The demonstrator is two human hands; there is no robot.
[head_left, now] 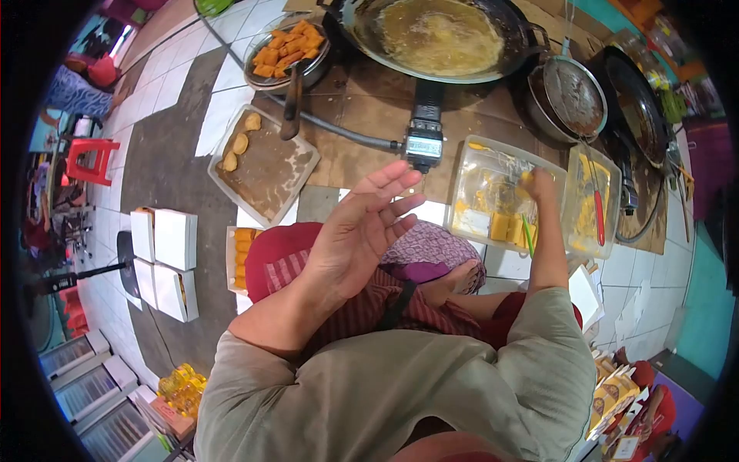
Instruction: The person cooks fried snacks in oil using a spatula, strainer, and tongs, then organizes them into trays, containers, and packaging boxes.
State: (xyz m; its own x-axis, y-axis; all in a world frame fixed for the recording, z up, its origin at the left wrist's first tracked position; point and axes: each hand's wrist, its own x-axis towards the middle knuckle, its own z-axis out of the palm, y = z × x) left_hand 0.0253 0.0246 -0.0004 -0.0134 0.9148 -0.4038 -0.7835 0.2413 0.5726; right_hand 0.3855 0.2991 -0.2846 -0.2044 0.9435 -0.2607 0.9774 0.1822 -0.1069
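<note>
My left hand is raised in front of my body, palm up, its fingers apart and nothing on it. My right hand reaches into a clear plastic tub smeared with yellow batter. Its fingers are bent down toward a small yellow lump, and I cannot make out whether they grip it. In the tub's near part lie yellow blocks and a green-handled tool. A second tub with yellow smears and a red-handled tool stands to the right.
A large wok of bubbling oil stands ahead on a gas burner. Left of it are a bowl of fried pieces and a tray with several pale pieces. Strainer and second wok are right. White boxes lie left.
</note>
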